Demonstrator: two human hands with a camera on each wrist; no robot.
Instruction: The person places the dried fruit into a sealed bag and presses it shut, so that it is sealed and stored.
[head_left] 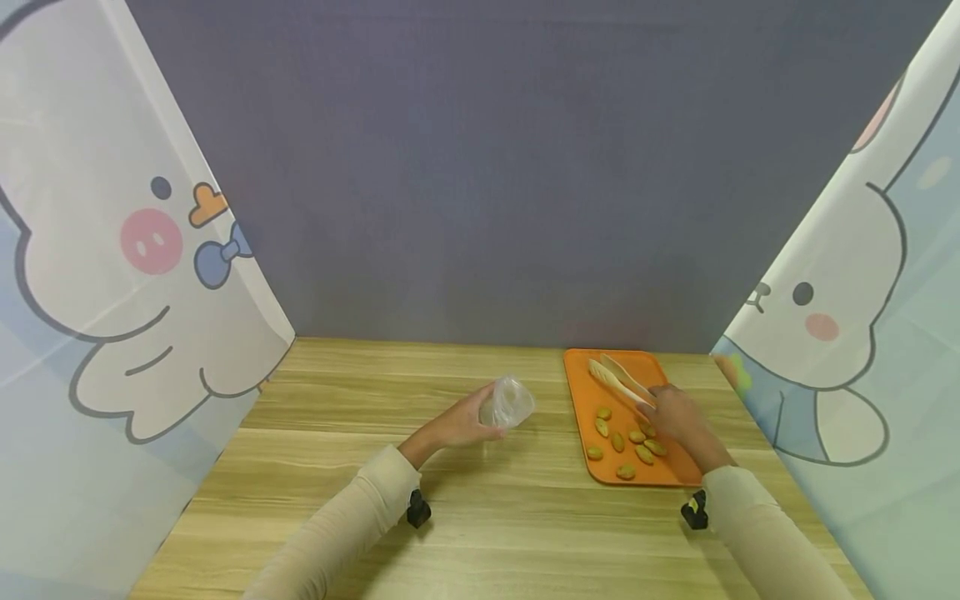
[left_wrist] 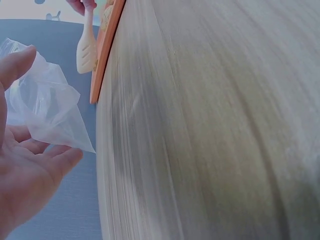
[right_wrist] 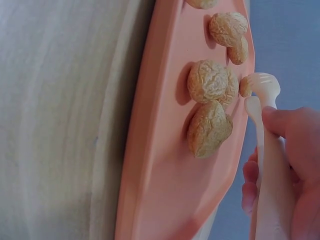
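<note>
My left hand holds a clear plastic bag above the wooden table; in the left wrist view the bag lies between thumb and fingers. On the right, my right hand grips cream plastic tongs over the orange tray. The right wrist view shows the tongs held by the fingers, their tips beside several wrinkled brown nuts on the tray. Several nuts lie scattered on the tray's near half.
The wooden table is walled by a grey backdrop and cartoon-printed curtains left and right. Black wrist camera mounts sit under both sleeves.
</note>
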